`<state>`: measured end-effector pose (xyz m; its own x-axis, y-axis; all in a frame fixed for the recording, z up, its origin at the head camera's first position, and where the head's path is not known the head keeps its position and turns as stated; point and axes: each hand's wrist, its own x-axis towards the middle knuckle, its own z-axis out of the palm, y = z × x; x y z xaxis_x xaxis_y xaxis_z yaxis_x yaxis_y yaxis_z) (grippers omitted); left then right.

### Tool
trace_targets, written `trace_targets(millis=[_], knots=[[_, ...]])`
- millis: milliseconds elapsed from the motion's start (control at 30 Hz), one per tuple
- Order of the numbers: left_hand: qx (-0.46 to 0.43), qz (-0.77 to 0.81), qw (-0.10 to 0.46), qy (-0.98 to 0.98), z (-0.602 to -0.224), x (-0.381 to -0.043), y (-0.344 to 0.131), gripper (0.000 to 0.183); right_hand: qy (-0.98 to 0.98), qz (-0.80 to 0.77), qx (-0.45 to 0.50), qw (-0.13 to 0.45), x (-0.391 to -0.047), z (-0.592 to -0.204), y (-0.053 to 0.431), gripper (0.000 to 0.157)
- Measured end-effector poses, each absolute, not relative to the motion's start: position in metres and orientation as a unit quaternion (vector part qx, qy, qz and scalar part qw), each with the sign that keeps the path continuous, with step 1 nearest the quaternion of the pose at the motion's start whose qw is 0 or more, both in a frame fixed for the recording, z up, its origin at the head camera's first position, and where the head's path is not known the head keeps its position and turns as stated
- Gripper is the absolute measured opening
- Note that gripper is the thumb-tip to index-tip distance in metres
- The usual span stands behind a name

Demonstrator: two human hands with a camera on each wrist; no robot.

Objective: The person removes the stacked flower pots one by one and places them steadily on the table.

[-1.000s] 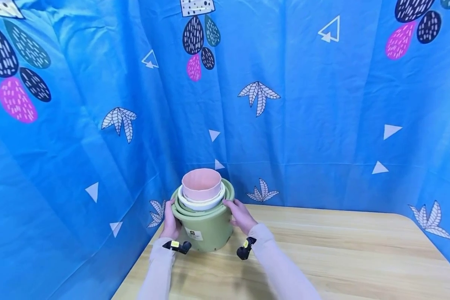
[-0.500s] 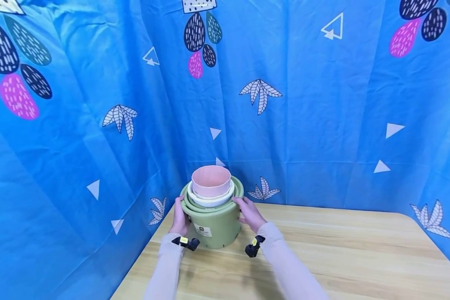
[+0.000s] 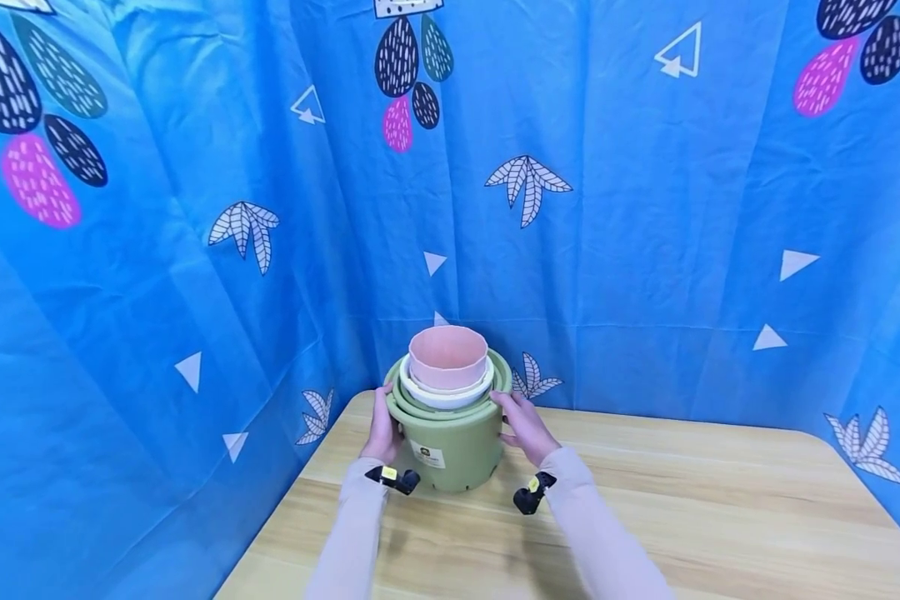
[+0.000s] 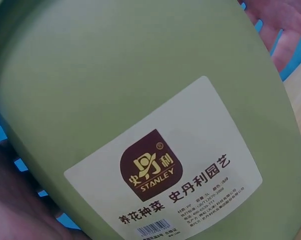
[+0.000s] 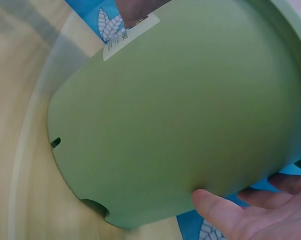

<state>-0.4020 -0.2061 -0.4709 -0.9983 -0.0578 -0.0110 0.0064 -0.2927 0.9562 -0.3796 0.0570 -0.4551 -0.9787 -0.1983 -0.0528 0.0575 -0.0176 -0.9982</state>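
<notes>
A large green flower pot [image 3: 468, 454] stands upright at the back left of the table in the head view. Nested in its mouth are another green rim, a white pot [image 3: 444, 402] and, topmost, a pink pot [image 3: 448, 373] with a wavy edge. My left hand [image 3: 382, 427] grips the green pot's left side near the rim. On the opposite side, my right hand [image 3: 527, 427] holds it with curled fingers, one fingertip pressing the wall in the right wrist view. A printed label [image 4: 165, 165] faces the left wrist camera. Whether the base touches the table is hard to tell.
The wooden table [image 3: 690, 500] extends to the right, with a rounded far corner. Blue patterned curtains [image 3: 645, 250] hang close behind it and along its left edge. Each wrist carries a small black camera [image 3: 393, 477].
Both hands have moved to the right together with the stacked pots between them. Their hold looks the same throughout. The head view has shifted slightly too.
</notes>
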Motion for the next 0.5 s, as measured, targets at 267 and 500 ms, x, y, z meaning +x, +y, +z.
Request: trace_targets(millis=[267,500], knots=[[0.016,-0.794,-0.005,-0.607,-0.473,-0.407,-0.18,0.047,0.697,-0.712,-0.037,0.082,-0.378,-0.457,0.085,0.076],[0.0,-0.783,-0.022,-0.621,-0.477,-0.408,-0.166,0.055,0.691,-0.717,-0.039,0.08,-0.376,-0.461,0.102,0.072]])
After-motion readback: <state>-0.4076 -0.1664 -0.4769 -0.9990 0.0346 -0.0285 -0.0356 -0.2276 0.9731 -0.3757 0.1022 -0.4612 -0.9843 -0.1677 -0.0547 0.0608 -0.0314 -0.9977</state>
